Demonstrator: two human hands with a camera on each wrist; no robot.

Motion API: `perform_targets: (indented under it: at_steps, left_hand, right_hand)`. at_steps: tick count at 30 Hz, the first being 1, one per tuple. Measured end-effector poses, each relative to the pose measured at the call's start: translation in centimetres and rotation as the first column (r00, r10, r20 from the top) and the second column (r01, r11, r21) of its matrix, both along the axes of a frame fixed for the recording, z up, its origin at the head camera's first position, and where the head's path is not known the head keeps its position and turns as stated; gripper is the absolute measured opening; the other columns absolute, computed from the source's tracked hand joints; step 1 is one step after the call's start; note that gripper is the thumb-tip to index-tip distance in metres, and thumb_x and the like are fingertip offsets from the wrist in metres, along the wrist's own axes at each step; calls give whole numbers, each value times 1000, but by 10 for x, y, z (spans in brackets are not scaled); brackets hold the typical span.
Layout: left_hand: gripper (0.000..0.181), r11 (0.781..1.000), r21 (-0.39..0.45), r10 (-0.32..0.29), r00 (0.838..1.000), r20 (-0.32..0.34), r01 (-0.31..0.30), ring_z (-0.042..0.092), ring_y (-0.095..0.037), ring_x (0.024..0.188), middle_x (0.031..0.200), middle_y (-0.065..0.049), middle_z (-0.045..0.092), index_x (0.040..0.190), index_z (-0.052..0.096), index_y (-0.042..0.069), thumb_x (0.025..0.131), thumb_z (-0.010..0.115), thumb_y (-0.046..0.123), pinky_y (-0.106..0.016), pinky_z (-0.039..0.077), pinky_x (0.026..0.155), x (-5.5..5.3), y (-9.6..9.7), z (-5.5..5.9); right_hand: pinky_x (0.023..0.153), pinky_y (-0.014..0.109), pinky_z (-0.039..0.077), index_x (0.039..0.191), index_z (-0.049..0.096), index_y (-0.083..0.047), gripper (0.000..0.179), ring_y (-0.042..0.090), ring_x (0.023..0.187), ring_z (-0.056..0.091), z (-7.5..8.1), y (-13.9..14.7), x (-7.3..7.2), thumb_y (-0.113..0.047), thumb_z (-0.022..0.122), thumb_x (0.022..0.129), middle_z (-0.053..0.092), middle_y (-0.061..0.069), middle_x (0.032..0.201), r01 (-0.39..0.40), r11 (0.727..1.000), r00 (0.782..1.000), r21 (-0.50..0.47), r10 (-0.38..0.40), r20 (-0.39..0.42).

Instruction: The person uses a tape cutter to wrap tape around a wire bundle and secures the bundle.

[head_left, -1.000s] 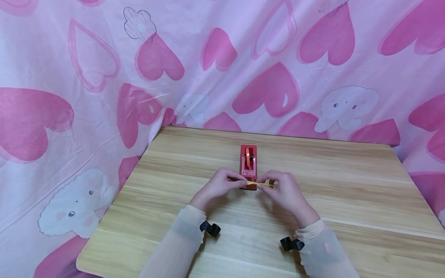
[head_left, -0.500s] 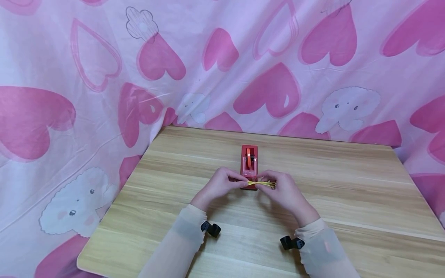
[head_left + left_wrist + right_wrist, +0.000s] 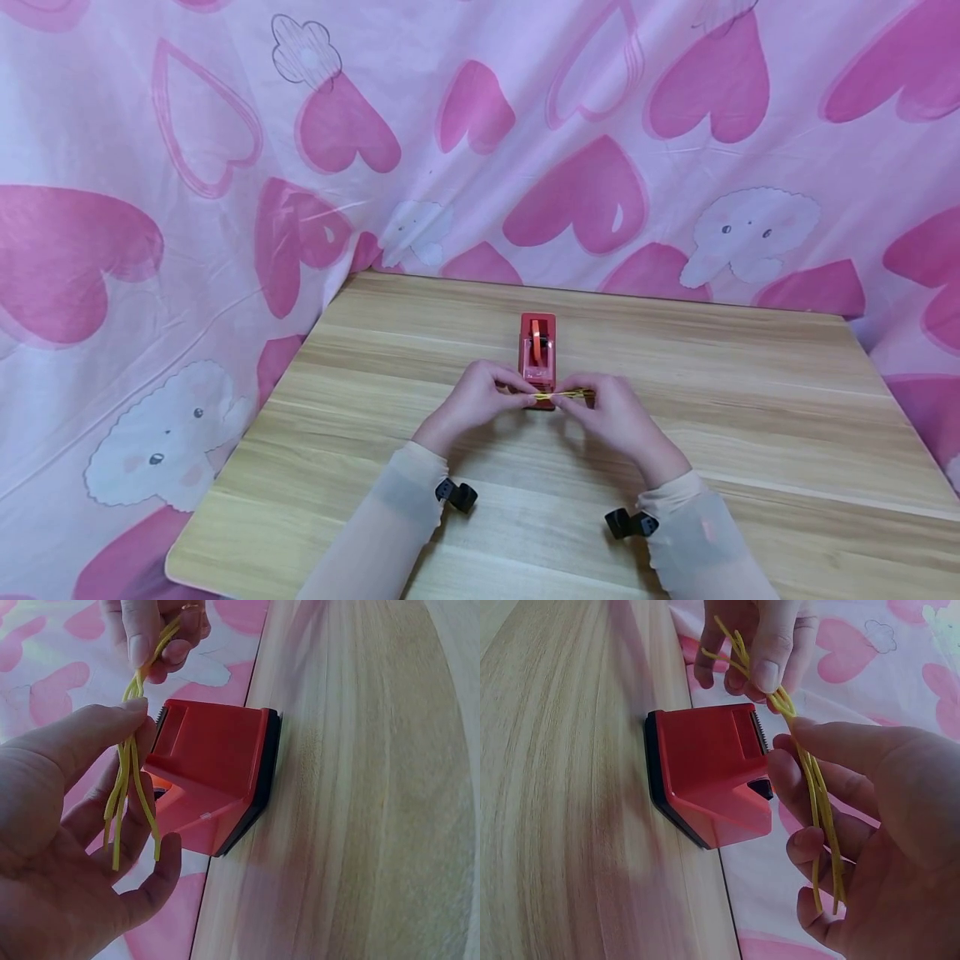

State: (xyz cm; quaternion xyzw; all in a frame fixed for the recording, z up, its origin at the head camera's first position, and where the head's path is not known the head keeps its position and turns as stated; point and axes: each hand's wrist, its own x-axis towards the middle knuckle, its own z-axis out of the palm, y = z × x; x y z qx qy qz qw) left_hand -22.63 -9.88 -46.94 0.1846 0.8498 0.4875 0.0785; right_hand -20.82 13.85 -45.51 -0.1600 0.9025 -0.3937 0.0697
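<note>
A small bundle of thin yellow cords [image 3: 576, 392] is stretched between the two hands, in front of the red tape dispenser [image 3: 538, 363]. The thumb and forefinger of the left hand [image 3: 478, 393] pinch one part of it, and several loose ends [image 3: 120, 817] hang across that palm. Close by, the right hand [image 3: 613, 407] pinches the bundle too, its longer tail [image 3: 821, 814] running down over the curled fingers. Between the two thumbs the cords cross in a small loop [image 3: 783, 700]. The dispenser's toothed cutter [image 3: 760, 732] shows just beyond the fingers.
The dispenser stands upright on a wood-grain table [image 3: 750, 400], an orange tape roll [image 3: 536, 342] inside it. Behind and to the left hangs a pink curtain [image 3: 420, 100] with hearts. Black wrist cameras [image 3: 456, 495] sit on both sleeves.
The right fingers have shifted their pinch on the cords, and the tail on that side lies closer together than before. The left hand has barely moved; the dispenser stays put.
</note>
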Motion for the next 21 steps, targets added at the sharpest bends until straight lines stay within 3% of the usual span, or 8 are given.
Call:
perform_targets:
  at_steps: [8, 14, 18, 21]
  left_hand:
    - [12, 1000, 4, -8, 1000, 10, 8, 67, -7, 96, 102, 10, 78, 97, 83, 25, 88, 84, 17, -30, 53, 88, 0, 0, -1]
    - [10, 1000, -19, -24, 999, 31, 25, 66, -8, 96, 100, 12, 76, 99, 80, 26, 90, 82, 24, -33, 54, 90, -1, -2, 0]
    - [9, 999, -30, -39, 999, 17, 40, 65, -9, 93, 97, 11, 76, 99, 80, 24, 91, 82, 24, -31, 53, 87, -2, -2, 0]
    - [6, 998, -52, -46, 999, 12, 46, 64, -8, 92, 97, 12, 76, 97, 80, 25, 91, 81, 25, -30, 52, 84, -2, -2, 0]
  right_hand:
    - [56, 27, 43, 100, 79, -22, 8, 15, 63, 49, 1, -2, 1, -23, 79, 92, 76, -4, 99, 9, 1000, 995, -6, -10, -97]
    - [62, 27, 43, 97, 80, -22, 9, 12, 66, 50, 0, -2, 2, -21, 83, 89, 78, -6, 97, -4, 1000, 974, 23, 10, -225]
    - [73, 31, 42, 95, 81, -22, 10, 11, 69, 52, -3, -2, 3, -21, 86, 86, 78, -8, 95, 5, 999, 956, 45, 8, -294]
    - [88, 42, 36, 94, 81, -22, 11, 13, 70, 52, -5, -3, 5, -21, 86, 85, 78, -9, 94, 18, 998, 944, 59, 2, -329]
